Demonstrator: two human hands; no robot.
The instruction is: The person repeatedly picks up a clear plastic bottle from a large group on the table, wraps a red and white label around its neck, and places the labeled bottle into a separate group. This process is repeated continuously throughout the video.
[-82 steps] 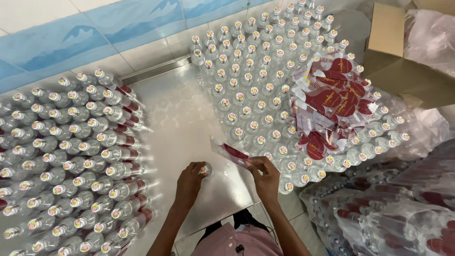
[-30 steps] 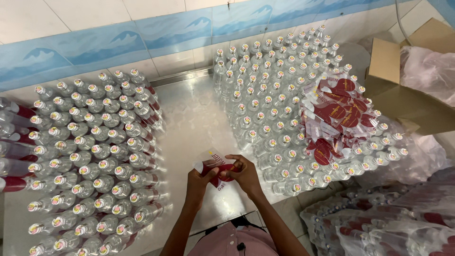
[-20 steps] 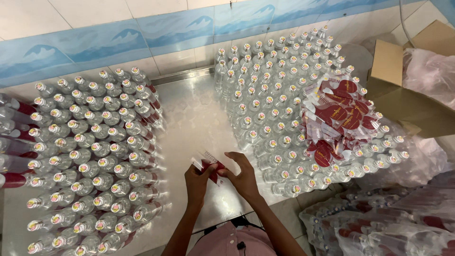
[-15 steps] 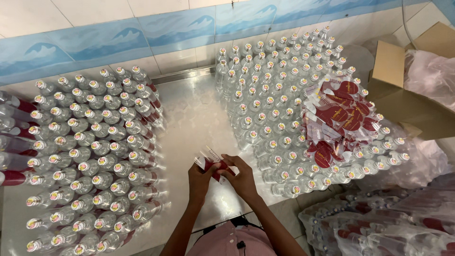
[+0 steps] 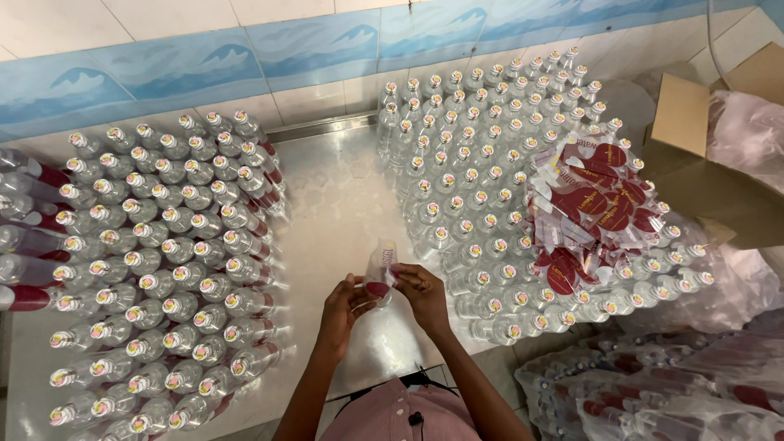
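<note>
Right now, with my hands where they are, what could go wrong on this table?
Both hands, left hand and right hand, pinch one thin label sleeve, which could crease or slip. The sleeve pile rests loosely on the bottle caps of the right block and might slide off. An elbow swing could topple the tightly packed left block.

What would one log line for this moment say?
left hand: holds clear label sleeve | right hand: holds same sleeve | steel table below | capped bottles both sides | sleeve pile on right bottles
</note>
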